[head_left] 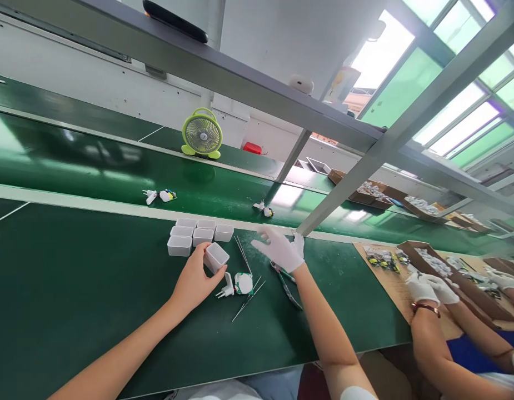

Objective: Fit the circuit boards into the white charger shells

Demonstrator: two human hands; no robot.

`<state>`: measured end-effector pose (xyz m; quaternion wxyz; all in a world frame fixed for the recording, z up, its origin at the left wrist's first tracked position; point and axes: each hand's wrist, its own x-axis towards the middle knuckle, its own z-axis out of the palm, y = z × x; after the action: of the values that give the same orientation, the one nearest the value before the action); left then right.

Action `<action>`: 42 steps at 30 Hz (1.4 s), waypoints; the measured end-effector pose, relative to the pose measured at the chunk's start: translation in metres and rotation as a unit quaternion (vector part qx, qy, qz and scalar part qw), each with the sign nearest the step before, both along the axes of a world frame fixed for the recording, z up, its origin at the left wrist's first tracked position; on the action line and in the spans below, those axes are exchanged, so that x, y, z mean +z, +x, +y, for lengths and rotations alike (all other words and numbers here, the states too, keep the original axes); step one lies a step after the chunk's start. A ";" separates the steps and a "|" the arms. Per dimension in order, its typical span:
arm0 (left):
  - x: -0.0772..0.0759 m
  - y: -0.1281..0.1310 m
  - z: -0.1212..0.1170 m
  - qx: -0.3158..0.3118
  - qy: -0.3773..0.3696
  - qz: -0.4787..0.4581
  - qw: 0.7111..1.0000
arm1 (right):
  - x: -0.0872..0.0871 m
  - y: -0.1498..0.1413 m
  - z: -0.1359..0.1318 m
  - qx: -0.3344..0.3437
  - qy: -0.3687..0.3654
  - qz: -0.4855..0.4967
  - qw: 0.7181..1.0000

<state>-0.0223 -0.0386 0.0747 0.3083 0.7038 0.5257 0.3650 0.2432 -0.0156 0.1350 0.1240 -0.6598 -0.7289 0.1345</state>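
Note:
My bare left hand point(197, 282) grips a small white open-topped plastic box point(217, 255) by its sides, tilted beside a cluster of similar white boxes point(180, 245). In a white glove, my right hand point(280, 248) hovers over the bench with its fingers apart and slightly blurred; nothing shows in them. Below it lie pliers point(288, 288) with dark green handles. Between my hands are a white plug piece point(226, 286) with metal pins and a green circuit board point(244, 283) with a round white part. Tweezers point(249, 300) lie crossed near the board, and another pair point(243, 255) lies farther back.
Beyond a pale rail, small plug assemblies point(160, 196) sit on the green conveyor point(223, 191). A green fan point(202, 134) stands behind. A grey slanted post point(344, 189) rises ahead right. At right, a co-worker's gloved hands point(427, 288) work near cardboard boxes point(452, 283) of parts.

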 end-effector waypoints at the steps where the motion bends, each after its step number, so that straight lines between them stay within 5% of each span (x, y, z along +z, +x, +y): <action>1: -0.001 0.000 0.000 -0.001 0.001 0.002 1.000 | 0.003 0.011 0.022 -0.021 0.009 -0.010 1.000; 7: -0.006 0.000 0.001 -0.007 0.018 0.004 1.000 | 0.000 0.039 0.131 -0.047 -0.043 -0.080 0.995; 15: -0.012 -0.001 0.005 -0.006 0.052 -0.016 0.998 | -0.002 0.009 0.162 -0.022 -0.053 -0.176 0.983; 23: -0.010 -0.001 0.003 -0.005 0.051 -0.012 0.999 | 0.008 -0.018 0.146 0.056 -0.080 -0.135 0.986; 32: -0.006 -0.003 0.003 -0.024 0.055 -0.025 0.998 | 0.036 -0.043 0.135 0.033 -0.018 0.052 0.998; 36: 0.003 -0.003 -0.003 -0.054 0.054 -0.084 0.994 | 0.046 -0.029 0.105 0.052 0.029 0.163 0.985; 40: 0.009 -0.004 -0.006 -0.004 0.064 -0.123 0.990 | 0.038 -0.022 0.031 0.082 0.076 0.321 0.941; 42: 0.009 -0.004 -0.006 0.016 0.064 -0.132 0.989 | 0.024 -0.032 -0.011 0.115 0.078 0.550 0.824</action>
<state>-0.0267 -0.0447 0.0842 0.3235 0.6594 0.4664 0.4929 0.2109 -0.0267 0.1592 0.5385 -0.3756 -0.6188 0.4313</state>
